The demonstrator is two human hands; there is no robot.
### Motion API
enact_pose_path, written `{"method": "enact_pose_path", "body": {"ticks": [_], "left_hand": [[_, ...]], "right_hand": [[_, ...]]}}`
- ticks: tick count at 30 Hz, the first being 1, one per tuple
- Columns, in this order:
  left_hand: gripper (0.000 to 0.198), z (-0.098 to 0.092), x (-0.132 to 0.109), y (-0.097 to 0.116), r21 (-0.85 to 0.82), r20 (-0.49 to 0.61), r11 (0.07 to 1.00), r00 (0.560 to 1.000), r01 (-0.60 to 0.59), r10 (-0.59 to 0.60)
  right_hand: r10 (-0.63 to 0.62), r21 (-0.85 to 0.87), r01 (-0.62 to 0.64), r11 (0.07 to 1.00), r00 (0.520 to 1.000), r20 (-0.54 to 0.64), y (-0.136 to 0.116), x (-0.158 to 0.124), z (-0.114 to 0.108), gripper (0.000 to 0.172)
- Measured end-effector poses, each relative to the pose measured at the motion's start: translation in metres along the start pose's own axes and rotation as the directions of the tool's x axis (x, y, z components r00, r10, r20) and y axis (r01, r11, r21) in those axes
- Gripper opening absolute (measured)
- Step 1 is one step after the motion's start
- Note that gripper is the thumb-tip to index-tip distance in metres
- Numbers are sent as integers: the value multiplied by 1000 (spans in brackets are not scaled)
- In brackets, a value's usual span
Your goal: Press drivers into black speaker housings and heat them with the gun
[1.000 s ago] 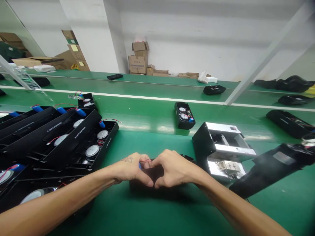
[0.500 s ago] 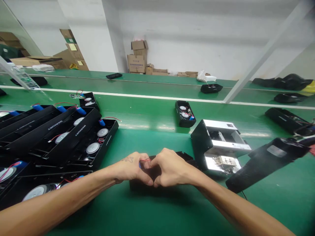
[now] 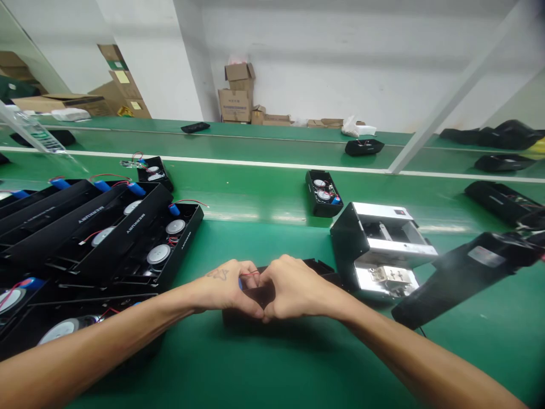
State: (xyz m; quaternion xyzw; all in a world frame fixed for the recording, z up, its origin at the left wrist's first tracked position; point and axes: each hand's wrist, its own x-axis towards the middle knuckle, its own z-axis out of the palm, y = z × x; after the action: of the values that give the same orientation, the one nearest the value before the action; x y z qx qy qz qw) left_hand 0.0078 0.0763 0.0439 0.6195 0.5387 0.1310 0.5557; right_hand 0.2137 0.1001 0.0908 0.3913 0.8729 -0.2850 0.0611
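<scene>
Both my hands meet over a black speaker housing (image 3: 317, 268) lying on the green bench (image 3: 264, 369). My left hand (image 3: 225, 287) is closed, its fingers pinching at a blue cell with a thin red wire (image 3: 249, 274) inside the housing. My right hand (image 3: 293, 288) is closed too, curled over the housing's near edge, thumb tip touching the left thumb. Most of the housing's inside is hidden by my fingers.
A stack of black housings (image 3: 106, 233) with round speakers, blue cells and red wires fills the left. A black and silver fixture (image 3: 383, 250) stands right of my hands, a long black tool (image 3: 464, 275) beyond it. Single housings (image 3: 322, 193) lie on the conveyor. Cardboard boxes (image 3: 236, 96) sit by the wall.
My hands stay on the housing with almost no shift. The view has tilted slightly, and the long black tool at the right has moved a little.
</scene>
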Motion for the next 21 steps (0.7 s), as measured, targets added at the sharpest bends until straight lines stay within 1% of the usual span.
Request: {"method": "enact_pose_path", "body": {"ticks": [3,6,12,14,17,19,21], "left_hand": [[47,2,0,2,-38,8,999,1000,21,-21],[49,5,0,6,-85,-17,996,999,30,-32],[47,7,-1,9,-159,-31,986,998,45,-50],[49,6,0,9,-148,-36,988,998,39,-45],[50,7,-2,9,-112,-49,993,998,38,-43],[50,11,-7,10,-85,-58,996,997,40,-45],[44,20,-14,8,-32,-79,999,997,17,-20]], "right_hand": [[15,40,-15,999,1000,9,0,2,-2,27],[-12,55,13,998,1000,-19,0,3,0,22],[-44,12,45,999,996,-74,4,5,6,18],[-53,5,53,999,996,-77,6,6,6,18],[-75,11,76,997,996,-47,6,3,5,17],[-145,-13,145,989,988,-59,4,-4,8,13],[-213,-74,205,976,969,-123,0,-20,17,12]]}}
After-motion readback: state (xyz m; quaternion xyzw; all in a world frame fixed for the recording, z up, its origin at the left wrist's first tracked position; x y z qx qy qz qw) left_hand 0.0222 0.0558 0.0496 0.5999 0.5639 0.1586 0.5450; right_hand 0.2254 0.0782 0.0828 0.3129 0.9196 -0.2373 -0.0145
